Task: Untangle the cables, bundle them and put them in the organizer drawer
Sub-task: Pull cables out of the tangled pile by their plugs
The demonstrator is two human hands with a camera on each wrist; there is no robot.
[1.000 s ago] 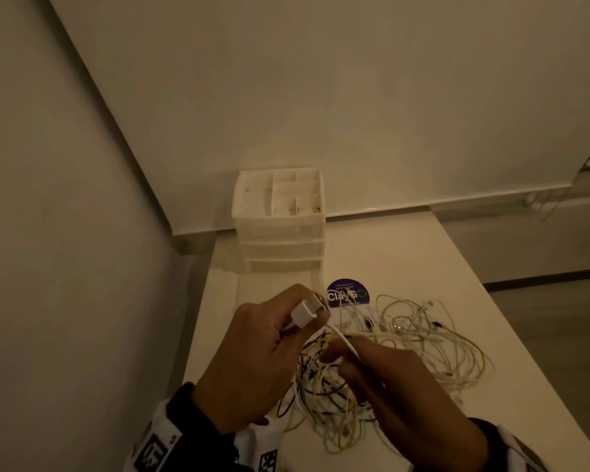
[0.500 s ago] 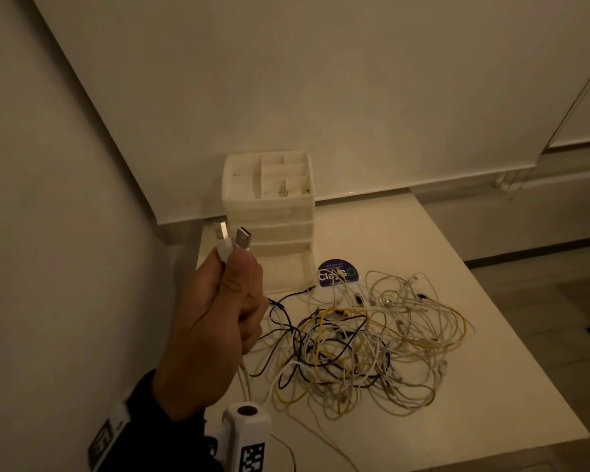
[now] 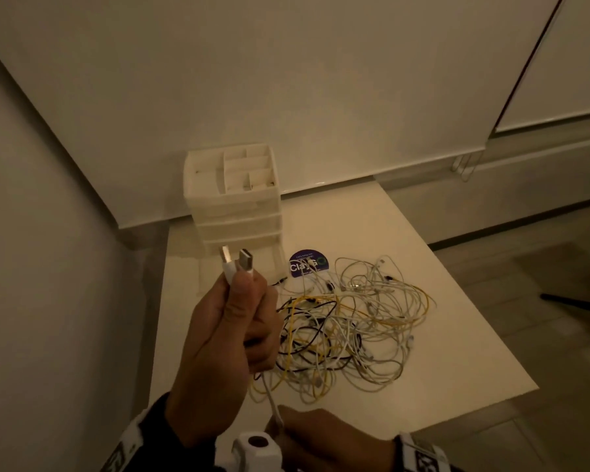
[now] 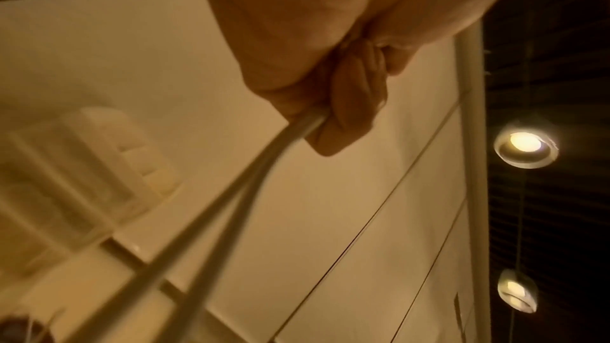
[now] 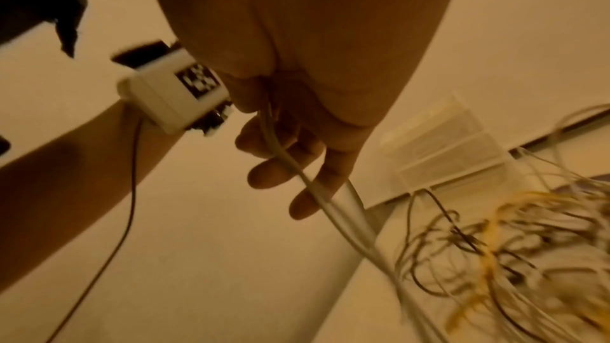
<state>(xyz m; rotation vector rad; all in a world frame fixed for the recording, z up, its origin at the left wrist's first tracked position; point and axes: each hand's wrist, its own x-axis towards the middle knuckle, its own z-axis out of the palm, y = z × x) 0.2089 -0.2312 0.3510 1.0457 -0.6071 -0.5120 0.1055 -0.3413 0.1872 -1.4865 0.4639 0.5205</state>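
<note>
We hold a white cable raised above the table: our left hand is fisted round it with both USB plugs poking up, and our right hand, low at the near edge, curls its fingers round the strands. The remaining tangle of cables lies mid-table, a round purple sticker behind it. The white drawer organizer stands at the far corner against plain cream walls.
</note>
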